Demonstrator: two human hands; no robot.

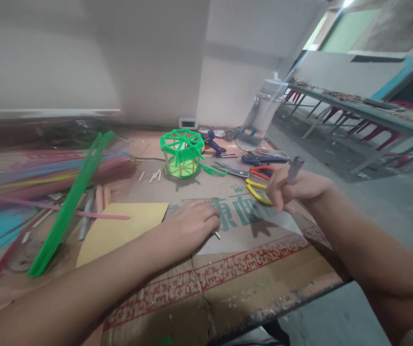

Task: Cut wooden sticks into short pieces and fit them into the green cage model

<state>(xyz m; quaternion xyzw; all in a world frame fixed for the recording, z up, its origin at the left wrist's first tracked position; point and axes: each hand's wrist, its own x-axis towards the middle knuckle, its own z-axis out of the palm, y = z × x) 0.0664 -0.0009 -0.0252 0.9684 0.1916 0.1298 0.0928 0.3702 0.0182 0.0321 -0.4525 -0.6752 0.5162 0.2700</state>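
Observation:
My left hand rests palm down on the cardboard sheet, its fingers curled around a small pale wooden stick whose end pokes out. Raised at the right, my right hand is closed on a dark, slim pen, blurred by motion. Just left of it lie metal scissors with orange and yellow handle loops. Beyond my left hand stands a round frame of green fuzzy pipe cleaners and thin sticks, with a green strand beside it.
Several short sticks lie near yellow paper. Green pipe cleaners and a blurred coloured bundle fill the left. At the back are a small digital clock, a blue glue gun, blue-handled pliers and a water bottle.

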